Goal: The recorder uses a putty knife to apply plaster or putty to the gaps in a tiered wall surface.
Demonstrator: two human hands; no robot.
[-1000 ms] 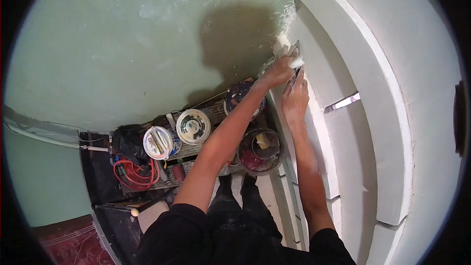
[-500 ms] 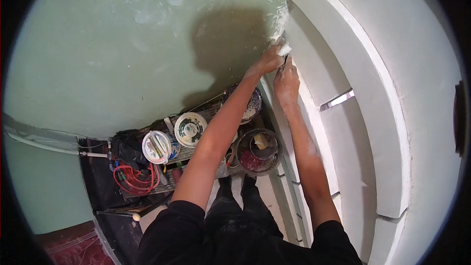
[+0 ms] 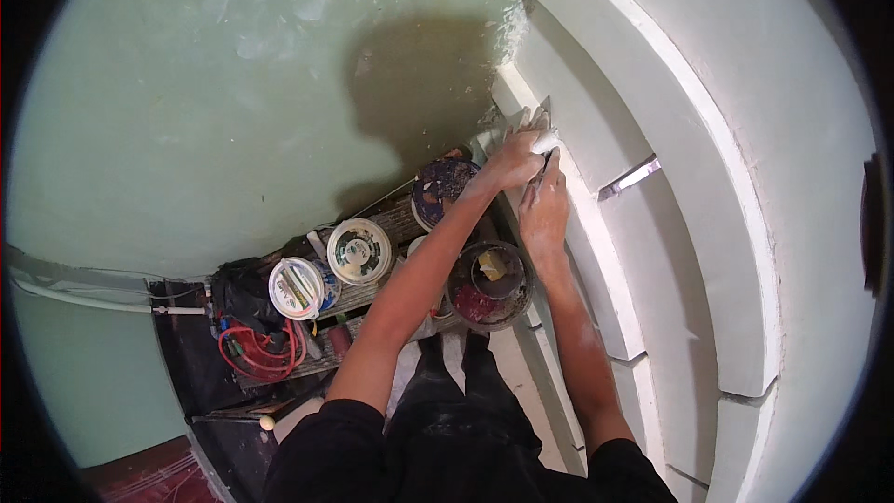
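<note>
Both my hands are together at the pale curved ledge [image 3: 596, 251], close to where it meets the green wall. My left hand [image 3: 514, 160], dusted white, is closed, and a small grey scraper blade [image 3: 545, 110] sticks out past its fingertips. A white lump, seemingly putty [image 3: 546, 142], shows beside its thumb side. Just below, my right hand [image 3: 545, 210] is closed around a thin dark piece [image 3: 547, 160], perhaps a tool's handle; the rest is hidden by the fingers. White smears mark both hands.
Below my arms, a plank bench holds a white-lidded tub [image 3: 360, 251], a smaller tub [image 3: 296, 288], a dark stained bucket [image 3: 445, 191] and a red hose [image 3: 264, 354]. A grey basin [image 3: 503, 312] with a yellow sponge [image 3: 492, 266] stands by my feet. Curved white ledges [image 3: 745, 335] rise at right.
Both hands have slid along the ledge toward me, away from the upper wall corner, with the white lump still between them. The view has shifted slightly.
</note>
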